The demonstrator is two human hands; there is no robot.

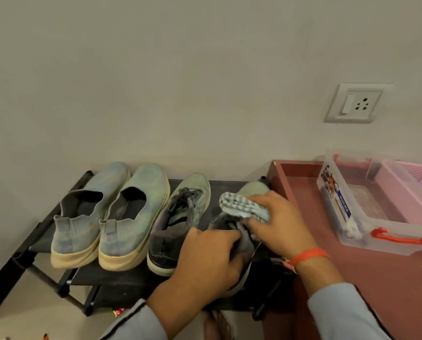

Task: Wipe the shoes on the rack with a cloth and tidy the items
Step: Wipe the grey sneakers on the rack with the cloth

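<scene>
A black shoe rack (pixel 121 278) stands against the wall. Its top shelf carries a pair of grey-green slip-on shoes (pixel 111 217) on the left and a laced green-and-grey sneaker (pixel 180 217) in the middle. The matching rightmost sneaker (pixel 252 188) is mostly hidden under my hands. My left hand (pixel 205 261) grips this sneaker at its heel and collar. My right hand (pixel 276 222) holds a folded checked blue-white cloth (pixel 241 206) against the sneaker's upper, near the laces.
A reddish-brown table (pixel 303 200) adjoins the rack on the right. On it sit a clear plastic box with red handles (pixel 376 212) and a pink basket (pixel 415 187). A wall socket (pixel 355 103) is above. Small items lie on the floor at bottom left.
</scene>
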